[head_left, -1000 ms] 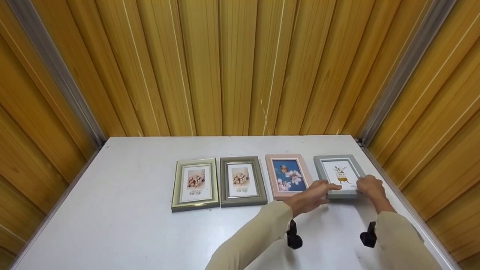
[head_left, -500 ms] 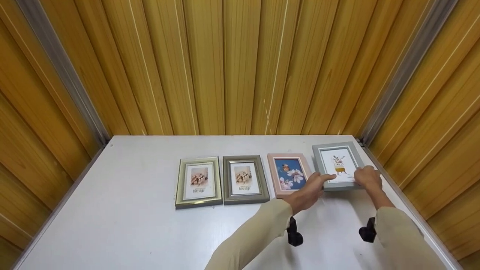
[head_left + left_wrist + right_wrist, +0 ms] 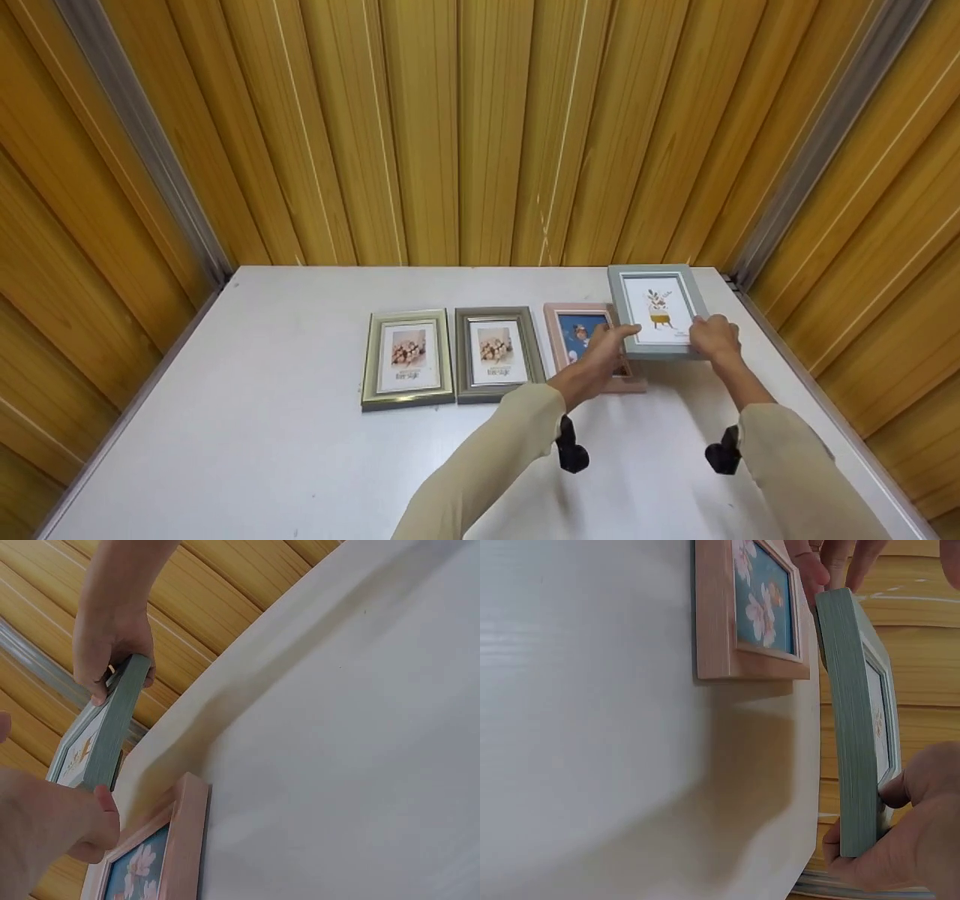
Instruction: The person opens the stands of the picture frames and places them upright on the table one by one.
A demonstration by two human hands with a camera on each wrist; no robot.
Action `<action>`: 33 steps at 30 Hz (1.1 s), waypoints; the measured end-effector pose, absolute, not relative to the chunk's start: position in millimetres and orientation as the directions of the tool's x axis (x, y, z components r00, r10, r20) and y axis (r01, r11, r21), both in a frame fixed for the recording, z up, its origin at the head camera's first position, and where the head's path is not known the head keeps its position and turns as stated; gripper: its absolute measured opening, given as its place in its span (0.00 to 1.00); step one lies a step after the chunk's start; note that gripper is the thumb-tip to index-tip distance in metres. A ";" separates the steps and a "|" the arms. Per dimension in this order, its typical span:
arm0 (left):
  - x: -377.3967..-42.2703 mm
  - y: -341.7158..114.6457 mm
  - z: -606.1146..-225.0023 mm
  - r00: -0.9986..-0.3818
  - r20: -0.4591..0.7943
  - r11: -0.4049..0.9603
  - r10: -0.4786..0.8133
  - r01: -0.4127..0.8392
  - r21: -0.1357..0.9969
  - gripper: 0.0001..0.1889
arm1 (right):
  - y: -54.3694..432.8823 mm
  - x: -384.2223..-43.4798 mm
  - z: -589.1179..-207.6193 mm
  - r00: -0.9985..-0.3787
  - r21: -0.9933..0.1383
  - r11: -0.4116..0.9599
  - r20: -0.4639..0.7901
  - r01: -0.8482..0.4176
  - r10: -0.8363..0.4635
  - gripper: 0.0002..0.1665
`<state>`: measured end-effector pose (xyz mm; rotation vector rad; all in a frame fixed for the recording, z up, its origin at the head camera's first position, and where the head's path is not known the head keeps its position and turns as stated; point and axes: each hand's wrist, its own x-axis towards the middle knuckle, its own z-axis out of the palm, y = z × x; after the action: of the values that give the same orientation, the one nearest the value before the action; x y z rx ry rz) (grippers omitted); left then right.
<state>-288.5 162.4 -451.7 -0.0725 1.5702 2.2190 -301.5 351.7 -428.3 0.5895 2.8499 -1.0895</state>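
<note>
Both hands hold a grey-green picture frame (image 3: 660,304) with a plant drawing, raised off the white surface. My left hand (image 3: 598,356) grips its lower left side, thumb on the front. At its lower right corner, my right hand (image 3: 717,343) pinches the edge. In the right wrist view, the right hand (image 3: 922,821) has its thumb on the front and fingers behind the grey-green frame (image 3: 847,727). The pink picture frame (image 3: 626,384), with a bird and blossoms, lies under the left hand and is partly covered.
A dark grey-brown picture frame (image 3: 500,394) and a gold picture frame (image 3: 409,399) lie left of the pink one on the white tabletop (image 3: 300,435). Yellow wood-look panels (image 3: 420,135) stand behind and on both sides.
Both hands have lifted the grey-green frame off the tabletop, then carried it up and left, so it now overlaps the pink frame in the head view. The head view has shifted slightly.
</note>
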 end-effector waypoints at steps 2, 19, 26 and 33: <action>-290.2 157.9 -451.2 -0.919 -0.292 -0.260 0.265 -0.360 0.896 0.47 | 343.9 -303.7 -427.8 -0.933 -0.638 0.688 -0.156 0.347 0.325 0.36; -305.4 100.2 -455.6 -0.951 -0.294 -0.124 0.095 -0.304 0.945 0.31 | 278.3 -311.2 -433.7 -0.961 -0.754 0.596 -0.211 0.278 0.181 0.36; -308.9 70.5 -460.5 -0.953 -0.298 -0.028 0.060 -0.300 0.953 0.25 | 257.1 -311.5 -437.6 -0.967 -0.794 0.553 -0.229 0.252 0.111 0.36; -305.4 37.8 -465.3 -0.964 -0.242 -0.006 0.105 -0.244 0.970 0.25 | 244.7 -309.0 -442.6 -0.970 -0.812 0.540 -0.239 0.222 0.040 0.37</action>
<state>-305.4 37.8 -465.3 -0.1457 2.0245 2.0627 -309.0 244.7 -442.6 0.2222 2.5837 -1.4035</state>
